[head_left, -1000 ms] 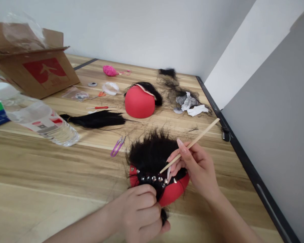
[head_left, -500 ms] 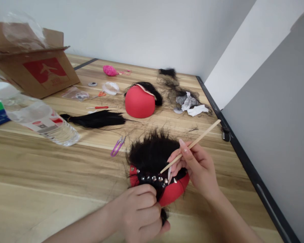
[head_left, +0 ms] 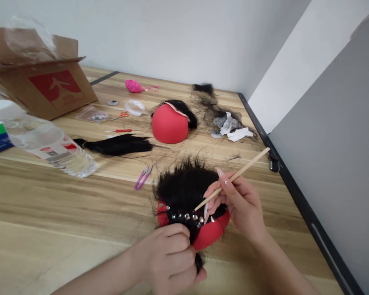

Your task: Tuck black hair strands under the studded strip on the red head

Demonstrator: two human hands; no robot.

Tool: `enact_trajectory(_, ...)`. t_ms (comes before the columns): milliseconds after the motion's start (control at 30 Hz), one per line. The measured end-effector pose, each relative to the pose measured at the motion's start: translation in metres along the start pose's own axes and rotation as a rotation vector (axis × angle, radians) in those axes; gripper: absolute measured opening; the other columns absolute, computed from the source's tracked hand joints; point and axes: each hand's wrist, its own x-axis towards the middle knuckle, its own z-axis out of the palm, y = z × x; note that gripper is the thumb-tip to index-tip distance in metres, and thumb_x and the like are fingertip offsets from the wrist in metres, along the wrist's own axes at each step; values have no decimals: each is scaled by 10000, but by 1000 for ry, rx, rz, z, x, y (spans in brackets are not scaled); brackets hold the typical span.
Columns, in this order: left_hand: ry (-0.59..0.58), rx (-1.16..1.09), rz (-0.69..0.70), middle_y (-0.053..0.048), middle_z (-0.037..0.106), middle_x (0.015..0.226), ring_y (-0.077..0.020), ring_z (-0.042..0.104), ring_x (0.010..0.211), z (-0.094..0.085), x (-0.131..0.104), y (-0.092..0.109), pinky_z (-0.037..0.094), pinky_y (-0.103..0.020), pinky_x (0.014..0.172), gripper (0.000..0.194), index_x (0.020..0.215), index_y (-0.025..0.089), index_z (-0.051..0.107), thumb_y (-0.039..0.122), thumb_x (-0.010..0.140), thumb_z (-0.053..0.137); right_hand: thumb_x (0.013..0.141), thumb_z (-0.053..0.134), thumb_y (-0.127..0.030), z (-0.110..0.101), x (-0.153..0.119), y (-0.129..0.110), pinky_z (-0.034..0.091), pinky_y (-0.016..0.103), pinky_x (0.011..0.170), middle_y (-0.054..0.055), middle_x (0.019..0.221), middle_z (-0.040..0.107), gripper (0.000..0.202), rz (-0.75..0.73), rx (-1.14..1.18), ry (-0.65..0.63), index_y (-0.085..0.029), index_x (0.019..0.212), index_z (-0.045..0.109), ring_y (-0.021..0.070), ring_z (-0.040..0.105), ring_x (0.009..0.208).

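In front of me a red dome-shaped head form (head_left: 213, 232) carries a patch of black hair (head_left: 187, 182). Several round silver pins (head_left: 187, 216) run across the hair near its lower edge. My left hand (head_left: 175, 260) is closed around a lock of black hair (head_left: 199, 261) at the near side of the form. In my right hand (head_left: 241, 200) is a thin wooden stick (head_left: 244, 169), slanting down to the left, gripped between thumb and fingers. Its tip touches or hovers just over the hair by the pins; I cannot tell which.
Beyond lie purple thread snips (head_left: 143, 178), a black hair bundle (head_left: 117, 144), a red-handled hook (head_left: 123, 130) and orange scissors (head_left: 121, 115). A second red form (head_left: 169, 125) stands behind. At left are a water bottle (head_left: 53, 143) and a cardboard box (head_left: 46, 88); crumpled tissue (head_left: 240, 133) lies at right.
The outer end of the wooden stick has dipped very slightly. Both hands and the head form otherwise hold the same place.
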Motion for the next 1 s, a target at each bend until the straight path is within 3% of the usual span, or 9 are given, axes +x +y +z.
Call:
enact_trajectory(500, -3, -4, -6, 0, 466, 490, -119, 408, 532, 0, 1, 0, 446, -264, 522, 348, 465, 145, 496, 119, 804, 569, 890, 594, -360, 4, 1, -3, 570, 224, 413, 34, 713, 715, 203, 44, -102, 32, -170, 845, 538, 135, 661, 469)
enact_trajectory(1000, -18, -18, 2, -2, 473, 503, -121, 418, 537, 0, -1, 1, 443, -270, 527, 323, 483, 142, 506, 116, 794, 592, 907, 564, -366, 3, 2, -4, 575, 223, 440, 50, 798, 724, 205, 23, -122, 7, -180, 830, 527, 147, 696, 574)
